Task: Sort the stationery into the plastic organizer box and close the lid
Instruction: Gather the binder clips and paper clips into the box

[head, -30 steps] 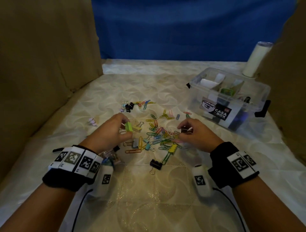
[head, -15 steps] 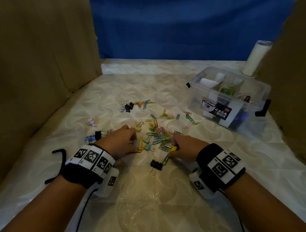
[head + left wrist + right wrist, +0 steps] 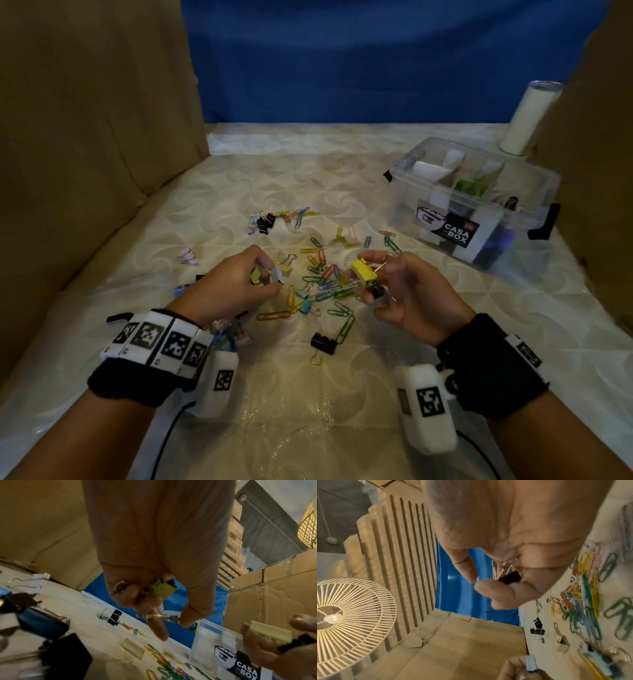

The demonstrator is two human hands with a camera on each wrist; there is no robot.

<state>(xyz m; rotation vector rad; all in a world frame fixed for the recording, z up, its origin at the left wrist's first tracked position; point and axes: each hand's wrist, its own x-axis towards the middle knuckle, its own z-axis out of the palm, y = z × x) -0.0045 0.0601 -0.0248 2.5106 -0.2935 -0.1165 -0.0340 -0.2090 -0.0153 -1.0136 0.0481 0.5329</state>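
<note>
Colourful paper clips (image 3: 325, 277) and binder clips lie scattered on the cream cloth. My left hand (image 3: 270, 274) hovers just left of the pile, gripping a green binder clip (image 3: 165, 589) in its curled fingers and pinching a pale grey one (image 3: 164, 616) between thumb and forefinger. My right hand (image 3: 370, 277) is raised over the pile's right side, holding a yellow binder clip (image 3: 363, 269) and a black binder clip (image 3: 510, 578). The clear plastic organizer box (image 3: 513, 219) stands open at the right rear, with dividers and some items inside. Its lid is not in view.
A black binder clip (image 3: 323, 342) lies near the front of the pile, more clips (image 3: 263, 221) sit behind it, and a pale one (image 3: 188, 256) lies to the left. A white cylinder (image 3: 529, 120) stands behind the box. Cardboard walls close both sides, and a blue sheet hangs at the back.
Both hands went down into the pile and have come up again. The left now also pinches a grey clip, and the right has gained the yellow one.
</note>
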